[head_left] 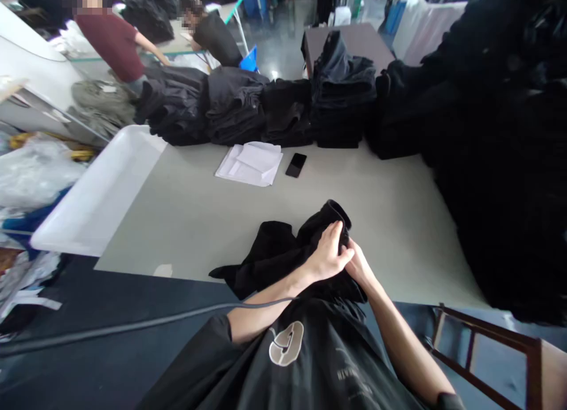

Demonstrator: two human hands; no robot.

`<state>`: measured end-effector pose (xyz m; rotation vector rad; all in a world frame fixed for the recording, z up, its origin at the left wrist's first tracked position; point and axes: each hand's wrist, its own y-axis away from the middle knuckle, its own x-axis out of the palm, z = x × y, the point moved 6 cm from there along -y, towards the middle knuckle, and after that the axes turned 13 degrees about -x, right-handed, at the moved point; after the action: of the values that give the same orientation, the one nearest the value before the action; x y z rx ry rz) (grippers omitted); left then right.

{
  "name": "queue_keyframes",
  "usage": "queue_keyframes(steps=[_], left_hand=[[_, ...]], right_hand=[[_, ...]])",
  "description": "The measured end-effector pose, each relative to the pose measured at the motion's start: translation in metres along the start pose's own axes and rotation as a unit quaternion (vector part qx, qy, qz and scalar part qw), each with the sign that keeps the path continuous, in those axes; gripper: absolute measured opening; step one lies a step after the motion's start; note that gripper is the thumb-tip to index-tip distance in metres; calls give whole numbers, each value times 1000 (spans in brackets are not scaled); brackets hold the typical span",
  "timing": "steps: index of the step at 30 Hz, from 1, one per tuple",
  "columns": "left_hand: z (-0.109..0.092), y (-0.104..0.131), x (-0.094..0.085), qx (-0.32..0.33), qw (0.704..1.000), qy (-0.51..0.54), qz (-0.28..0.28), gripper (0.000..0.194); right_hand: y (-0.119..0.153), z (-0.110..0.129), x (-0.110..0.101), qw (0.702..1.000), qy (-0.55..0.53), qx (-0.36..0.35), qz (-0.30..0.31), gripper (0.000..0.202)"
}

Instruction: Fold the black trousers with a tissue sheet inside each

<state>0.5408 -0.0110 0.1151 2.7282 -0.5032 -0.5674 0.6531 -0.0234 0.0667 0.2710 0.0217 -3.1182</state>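
Note:
A black garment [266, 253] lies bunched at the front edge of the table, with one rolled, tube-like end standing up; I cannot make out what kind of garment it is. My left hand [326, 256] is closed on the cloth just below that end, its fingers pointing away from me and its thumb towards the other hand. Close beside it, my right hand [355, 262] grips the right side of the same garment, its fingers partly hidden behind the left hand and the cloth.
Papers [250, 163] and a black phone [296, 165] lie on the grey table [177, 221]. Stacks of folded dark garments [239, 106] line its back; a large black heap [505, 179] fills the right. A white tray [97, 191] adjoins the left edge. Two people work beyond.

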Motion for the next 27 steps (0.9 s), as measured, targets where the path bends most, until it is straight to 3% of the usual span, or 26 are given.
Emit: queue_keyframes(steps=[4,8,10,12,15,17,18,20,23,25,27], left_hand=[[-9,-6,20,37,979,-197,-29,59],[-12,-6,20,81,973,-215,-39,48],[-6,-10,19,87,977,-186,-51,47],[5,-19,20,74,987,-136,-44,49],[29,-37,32,5,997,30,68,57],[40,-44,37,-53,974,162,148,65],[44,-44,33,-69,964,205,152,65],[44,-35,11,-47,971,221,79,55],[30,7,-24,124,985,100,-69,49],[26,40,-26,227,969,-23,-96,68],[38,58,-15,253,954,-124,-100,95]], right_hand=[[12,-16,-6,995,-67,66,-37,33],[26,-26,-24,964,-174,149,-136,33],[32,-28,-29,942,-236,169,-169,36],[37,-29,-25,933,-269,190,-144,43],[47,-31,-9,939,-245,234,-52,54],[51,-32,0,946,-209,247,-14,57],[51,-31,1,950,-196,244,-9,58],[47,-27,-2,954,-187,232,-28,56],[35,-9,-17,945,-220,221,-94,55],[24,12,-27,936,-246,213,-130,58],[14,42,-30,935,-259,193,-147,62]])
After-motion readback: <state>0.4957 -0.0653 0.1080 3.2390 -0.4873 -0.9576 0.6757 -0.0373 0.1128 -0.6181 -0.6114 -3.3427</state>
